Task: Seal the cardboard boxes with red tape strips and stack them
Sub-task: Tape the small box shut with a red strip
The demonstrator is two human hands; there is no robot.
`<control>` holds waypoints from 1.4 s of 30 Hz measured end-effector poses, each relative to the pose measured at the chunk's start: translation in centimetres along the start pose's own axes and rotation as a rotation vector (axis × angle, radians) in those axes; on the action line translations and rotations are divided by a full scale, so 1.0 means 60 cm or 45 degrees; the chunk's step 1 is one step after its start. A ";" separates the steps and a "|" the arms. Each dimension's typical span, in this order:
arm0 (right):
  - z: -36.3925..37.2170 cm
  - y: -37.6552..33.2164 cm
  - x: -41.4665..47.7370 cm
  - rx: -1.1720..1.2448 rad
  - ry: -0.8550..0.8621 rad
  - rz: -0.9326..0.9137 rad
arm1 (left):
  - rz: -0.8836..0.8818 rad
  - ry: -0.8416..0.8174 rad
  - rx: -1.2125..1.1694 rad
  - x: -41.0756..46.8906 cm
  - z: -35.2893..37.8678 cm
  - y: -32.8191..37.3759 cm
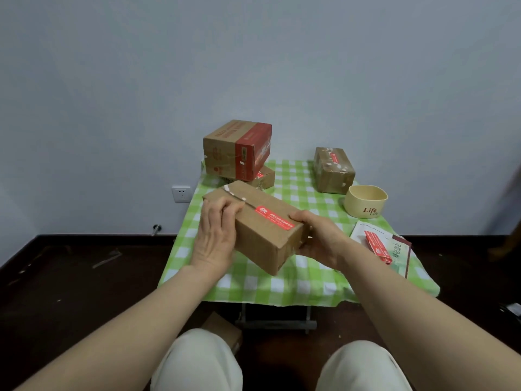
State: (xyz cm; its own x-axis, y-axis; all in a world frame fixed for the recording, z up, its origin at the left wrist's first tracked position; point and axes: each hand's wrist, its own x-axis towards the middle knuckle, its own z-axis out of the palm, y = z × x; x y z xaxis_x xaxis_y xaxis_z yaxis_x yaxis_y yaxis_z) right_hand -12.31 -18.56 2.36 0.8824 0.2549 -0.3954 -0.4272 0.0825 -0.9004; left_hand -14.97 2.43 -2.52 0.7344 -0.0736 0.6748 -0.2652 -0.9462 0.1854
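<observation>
Cardboard box [262,241], rectangular and matte brown, is tilting over the green-checked tablecloth [282,286]. The left hand [217,235] is curling over its top edge while the right hand [315,235] is clasping the opposite end; a glossy red tape strip [275,218] is lying along the lid seam.

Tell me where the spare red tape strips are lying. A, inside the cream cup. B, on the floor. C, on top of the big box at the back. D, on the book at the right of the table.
D: the strips lie on the book near the table's right edge, in front of the cup, not in it.
</observation>
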 end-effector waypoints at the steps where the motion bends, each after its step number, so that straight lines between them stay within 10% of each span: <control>1: -0.002 0.003 0.003 0.027 -0.007 -0.018 | -0.044 -0.027 -0.005 -0.001 -0.002 -0.002; 5: -0.011 0.010 0.012 0.125 -0.014 -0.119 | -0.834 -0.105 -0.396 0.010 -0.030 0.002; 9: -0.018 0.014 0.016 0.167 -0.016 -0.127 | -1.627 -0.040 -1.468 0.041 -0.052 -0.006; 12: -0.025 0.017 0.022 0.222 -0.010 -0.099 | -1.559 -0.309 -1.630 0.047 -0.048 0.000; 21: -0.077 0.004 0.020 -0.082 -0.130 0.017 | -1.556 -0.231 -1.685 0.084 -0.002 0.023; 33: -0.075 -0.063 0.124 -0.981 0.772 -0.696 | -1.519 -0.396 -1.405 0.174 0.069 0.009; 42: -0.050 -0.064 0.262 -1.459 0.966 -0.810 | -1.359 -0.477 -1.322 0.265 0.140 0.006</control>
State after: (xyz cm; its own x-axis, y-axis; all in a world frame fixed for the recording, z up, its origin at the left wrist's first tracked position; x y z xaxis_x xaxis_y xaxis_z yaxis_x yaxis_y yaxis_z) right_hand 3.80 -17.75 -0.97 0.8978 -0.1049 0.4277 0.1171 -0.8793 -0.4616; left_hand 1.86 -1.70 2.27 0.9275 0.2520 -0.2761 0.2826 0.0108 0.9592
